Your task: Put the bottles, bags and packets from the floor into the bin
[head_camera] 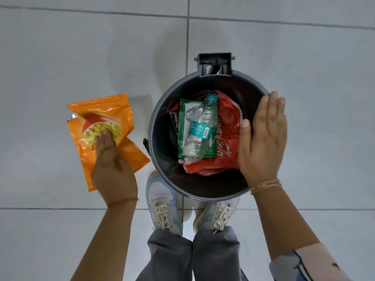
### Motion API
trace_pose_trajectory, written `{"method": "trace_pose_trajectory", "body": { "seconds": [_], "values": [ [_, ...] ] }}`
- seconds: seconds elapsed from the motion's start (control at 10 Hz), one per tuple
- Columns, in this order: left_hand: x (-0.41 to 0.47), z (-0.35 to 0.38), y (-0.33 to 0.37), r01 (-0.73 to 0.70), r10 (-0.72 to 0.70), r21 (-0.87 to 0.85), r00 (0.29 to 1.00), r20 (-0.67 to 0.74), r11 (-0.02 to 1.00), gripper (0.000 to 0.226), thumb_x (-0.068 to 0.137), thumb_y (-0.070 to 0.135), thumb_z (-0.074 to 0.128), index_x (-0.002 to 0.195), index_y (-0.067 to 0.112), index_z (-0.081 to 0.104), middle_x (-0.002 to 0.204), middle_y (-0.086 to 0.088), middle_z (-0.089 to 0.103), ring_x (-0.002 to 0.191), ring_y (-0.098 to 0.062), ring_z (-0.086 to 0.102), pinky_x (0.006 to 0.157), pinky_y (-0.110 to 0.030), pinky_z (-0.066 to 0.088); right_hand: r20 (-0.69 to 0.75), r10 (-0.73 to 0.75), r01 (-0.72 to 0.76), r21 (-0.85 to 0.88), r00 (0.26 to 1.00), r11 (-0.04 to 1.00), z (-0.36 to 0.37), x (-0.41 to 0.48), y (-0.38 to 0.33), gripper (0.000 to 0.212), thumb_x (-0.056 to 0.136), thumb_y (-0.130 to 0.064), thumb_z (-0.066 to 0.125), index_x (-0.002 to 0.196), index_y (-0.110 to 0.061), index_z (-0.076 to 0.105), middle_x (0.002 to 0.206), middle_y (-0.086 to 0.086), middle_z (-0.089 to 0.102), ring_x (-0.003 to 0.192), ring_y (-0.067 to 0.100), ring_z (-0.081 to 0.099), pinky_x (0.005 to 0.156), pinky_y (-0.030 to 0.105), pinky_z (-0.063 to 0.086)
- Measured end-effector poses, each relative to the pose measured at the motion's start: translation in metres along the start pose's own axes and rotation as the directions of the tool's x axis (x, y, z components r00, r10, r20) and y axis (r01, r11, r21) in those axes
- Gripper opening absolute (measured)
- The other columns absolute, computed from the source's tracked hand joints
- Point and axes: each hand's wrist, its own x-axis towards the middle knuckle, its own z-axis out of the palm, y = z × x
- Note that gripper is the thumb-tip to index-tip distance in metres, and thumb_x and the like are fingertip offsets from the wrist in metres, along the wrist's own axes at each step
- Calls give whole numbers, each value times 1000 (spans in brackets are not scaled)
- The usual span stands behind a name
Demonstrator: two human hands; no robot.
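1. Packet [101, 126], orange with a picture of pasta, is held by the left hand [110, 159], whose fingers are closed on its lower middle; it hangs out to the left of the bin [160, 110], so it looks ready to be carried over the open mouth and dropped in.
2. Right hand [261, 136] is flat and open, fingers together, holding nothing. It lies over the bin's right rim, likely to steady the bin; whether it presses on the rim I cannot tell.
3. Inside the bin lie a clear bottle [199, 126] with a teal cap and label, on top of a green packet [183, 122], both resting on a crumpled red bag [225, 138]. These already seem dealt with, so the orange packet looks like the piece in hand now.
4. The bin is round and grey with no lid over its mouth; a hinge bracket [215, 63] sticks out at the far side.
5. Two pale shoes [162, 203] stand close against the near edge of the bin, which keeps the person right over the opening.
6. Floor [81, 47] is large pale grey tiles with thin dark joints, evenly lit. No other litter shows on it in view.
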Motion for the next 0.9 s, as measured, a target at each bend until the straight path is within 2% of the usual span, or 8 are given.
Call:
{"method": "trace_pose_trajectory", "body": {
  "seconds": [0.1,0.2,0.3,0.4,0.5,0.7,0.8,0.9],
  "values": [
    [-29,-39,47,-170,168,-19,981,-94,985,44,79,3,36,118,-7,53,128,-22,49,101,-51,58,81,-41,45,79,26,-34,108,997,994,-7,-1,0,51,95,-21,32,142,-1,24,152,17,23,140,21,11,117,41,11],
    [-50,-45,97,-324,324,-69,946,-8,943,46,69,3,32,103,-11,61,122,-26,57,111,-46,54,86,-43,43,140,25,-53,206,990,977,-13,1,-1,51,95,-23,27,142,-3,23,153,14,20,140,16,8,118,38,9],
    [-64,-10,127,-304,323,-116,920,223,946,57,78,1,34,134,7,38,141,-18,40,133,-29,26,107,-47,35,146,19,-55,252,989,966,-17,3,1,51,95,-24,26,143,-6,20,154,10,18,140,12,4,117,34,5],
    [-69,45,125,-198,174,-3,853,492,980,65,90,-1,35,142,16,0,155,-7,8,141,-17,-4,117,-34,4,170,11,-56,263,985,963,-17,3,1,52,95,-26,25,143,-7,19,154,11,17,140,12,4,117,34,5],
    [-76,87,106,-162,63,130,827,559,978,71,92,3,40,142,8,-10,155,-12,-5,142,-25,-9,115,-32,-4,159,10,-52,263,987,963,-16,2,2,52,95,-25,24,143,-7,19,154,11,18,141,13,5,118,35,6],
    [-78,103,89,-158,36,165,819,572,974,69,94,13,35,141,5,-16,154,-13,-12,141,-27,-13,114,-36,-7,154,0,-38,240,988,970,-11,0,5,53,96,-26,27,143,-5,20,154,14,19,143,22,7,118,38,6],
    [-77,87,94,-198,101,132,845,526,971,60,98,22,27,142,7,-12,155,-12,-8,142,-25,-12,112,-32,-11,139,-58,47,85,989,995,-15,1,0,55,97,-27,34,144,-3,18,154,16,17,141,22,1,117,39,6],
    [-78,59,99,-355,285,81,848,447,931,59,98,26,30,142,10,-7,155,-10,-2,140,-22,-14,112,-32,-11,253,-254,276,-56,934,960,-25,-5,-8,59,97,-27,39,144,-3,13,155,15,14,140,24,-3,116,38,3]
  ]
}}
